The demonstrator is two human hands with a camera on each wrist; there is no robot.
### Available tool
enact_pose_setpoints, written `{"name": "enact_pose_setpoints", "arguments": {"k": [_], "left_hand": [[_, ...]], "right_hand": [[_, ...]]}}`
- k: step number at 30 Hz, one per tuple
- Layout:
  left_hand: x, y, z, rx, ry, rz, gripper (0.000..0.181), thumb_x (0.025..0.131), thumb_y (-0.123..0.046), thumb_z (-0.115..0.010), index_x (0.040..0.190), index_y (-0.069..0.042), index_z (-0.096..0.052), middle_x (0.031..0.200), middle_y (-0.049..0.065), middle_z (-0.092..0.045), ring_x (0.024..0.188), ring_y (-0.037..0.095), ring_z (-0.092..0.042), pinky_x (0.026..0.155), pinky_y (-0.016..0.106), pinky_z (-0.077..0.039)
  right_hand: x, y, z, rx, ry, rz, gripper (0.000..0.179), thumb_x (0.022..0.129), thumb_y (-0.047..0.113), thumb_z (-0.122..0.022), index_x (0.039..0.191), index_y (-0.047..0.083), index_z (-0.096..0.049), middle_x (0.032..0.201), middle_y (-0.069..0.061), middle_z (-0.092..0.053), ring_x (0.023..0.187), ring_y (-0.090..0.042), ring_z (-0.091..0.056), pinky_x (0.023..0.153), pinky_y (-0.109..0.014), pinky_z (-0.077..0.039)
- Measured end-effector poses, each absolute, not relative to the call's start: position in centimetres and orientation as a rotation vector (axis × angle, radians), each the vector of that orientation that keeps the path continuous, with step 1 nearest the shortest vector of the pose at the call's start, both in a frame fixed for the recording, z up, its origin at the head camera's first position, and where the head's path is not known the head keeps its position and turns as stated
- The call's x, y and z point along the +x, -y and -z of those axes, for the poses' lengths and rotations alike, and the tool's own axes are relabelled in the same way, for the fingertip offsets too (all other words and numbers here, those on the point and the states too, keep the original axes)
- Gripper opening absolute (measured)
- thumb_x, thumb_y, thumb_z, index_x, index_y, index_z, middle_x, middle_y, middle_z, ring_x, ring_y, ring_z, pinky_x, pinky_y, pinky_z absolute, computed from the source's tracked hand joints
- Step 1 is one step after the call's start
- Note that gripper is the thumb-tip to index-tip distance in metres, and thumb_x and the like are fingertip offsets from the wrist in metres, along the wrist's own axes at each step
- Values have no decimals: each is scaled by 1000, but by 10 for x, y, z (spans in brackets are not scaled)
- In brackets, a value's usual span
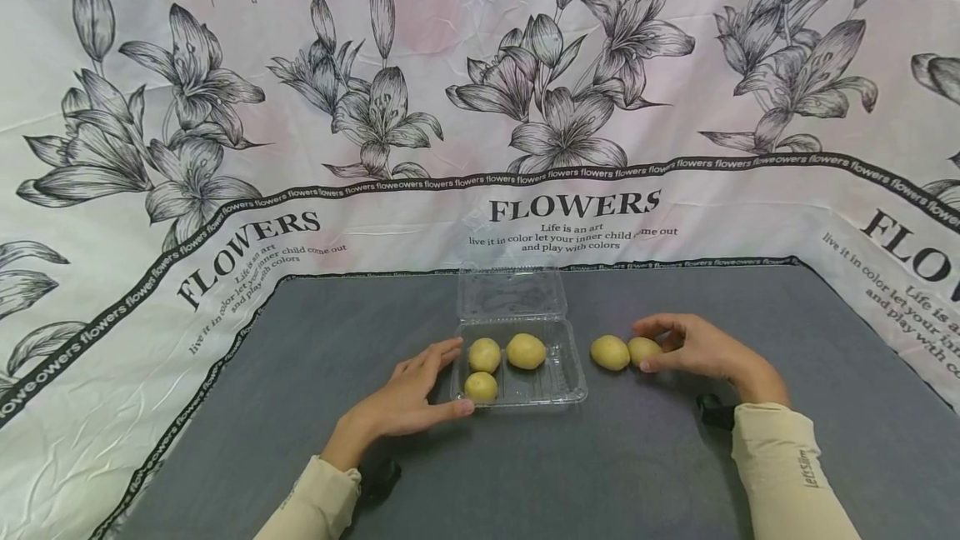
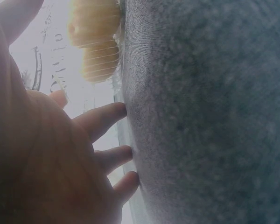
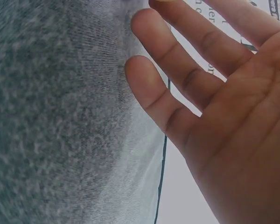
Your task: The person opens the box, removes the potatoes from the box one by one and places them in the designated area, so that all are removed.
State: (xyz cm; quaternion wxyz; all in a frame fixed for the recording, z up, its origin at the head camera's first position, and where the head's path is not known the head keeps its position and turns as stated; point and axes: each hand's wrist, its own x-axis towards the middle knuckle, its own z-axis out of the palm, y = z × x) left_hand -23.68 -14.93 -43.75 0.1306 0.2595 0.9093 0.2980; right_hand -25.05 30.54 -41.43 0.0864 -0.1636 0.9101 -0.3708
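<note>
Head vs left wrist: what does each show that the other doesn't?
Only head: right hand pinching a potato, a second potato beside it, both sleeves.
Only left wrist: left hand's palm side.
Both: the left hand, potatoes in the clear container, grey table, printed backdrop.

Grey table [image 1: 525,473] bears an open clear box [image 1: 559,375] and 2 potatoes [image 1: 609,353].

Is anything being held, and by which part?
Cannot tell for sure: the right hand brackets the rightmost potato front and back. The left hand, spread at the clear box, grips nothing.
</note>
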Motion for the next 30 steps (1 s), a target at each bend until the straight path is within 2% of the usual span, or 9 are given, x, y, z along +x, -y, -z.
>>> {"name": "enact_pose_setpoints", "arguments": {"k": [5, 15, 21, 30], "left_hand": [[-237, 150, 438, 757, -2640, -861, 96, 92, -65, -63, 164, -26, -14, 167, -1, -31, 156, 27, -25, 122, 63, -13], [-238, 150, 438, 755, -2649, -853, 96, 92, -66, -63, 164, -27, -14, 167, -1, -31, 157, 27, -25, 122, 63, -13], [-238, 150, 438, 760, -2648, -852, 96, 92, -66, -63, 164, -26, -14, 167, -1, -31, 156, 27, -25, 122, 63, -13], [-238, 149, 438, 751, -2643, -857, 97, 91, -66, -63, 164, -26, -14, 167, -1, -31, 157, 28, -24, 122, 62, -12]], "right_hand": [[-248, -304, 411, -455, -2765, 1084, 65, 87, 34, -82, 139, 2, -59, 136, -21, -63, 114, -34, -63, 83, -38, -53], [-247, -298, 403, -510, -2855, 1105, 71, 89, 34, -81, 147, 5, -52, 143, -23, -57, 120, -40, -57, 89, -48, -52], [-248, -287, 396, -534, -2948, 1108, 71, 89, 34, -81, 148, 7, -52, 143, -22, -58, 119, -37, -58, 94, -54, -48], [-249, -266, 396, -587, -3006, 1143, 66, 87, 32, -82, 144, 10, -57, 136, -17, -64, 111, -29, -59, 93, -49, -48]]}}
